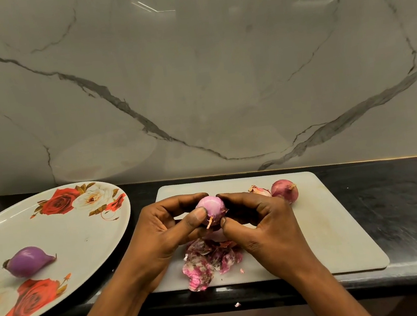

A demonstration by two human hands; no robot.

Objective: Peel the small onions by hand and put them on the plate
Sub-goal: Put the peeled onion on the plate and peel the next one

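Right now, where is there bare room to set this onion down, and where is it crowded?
The plate is bare right of its peeled onion. The board is bare right of the right hand, nearer you than the unpeeled onion. Crowded: the peels under the held onion and left hand.

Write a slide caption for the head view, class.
The left hand and right hand grip a small onion above the cutting board, skins piled below; one peeled onion lies on the floral plate.

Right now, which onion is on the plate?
The glossy purple onion on the floral plate; left hand and right hand hold a half-peeled onion, an unpeeled onion sits on the cutting board.
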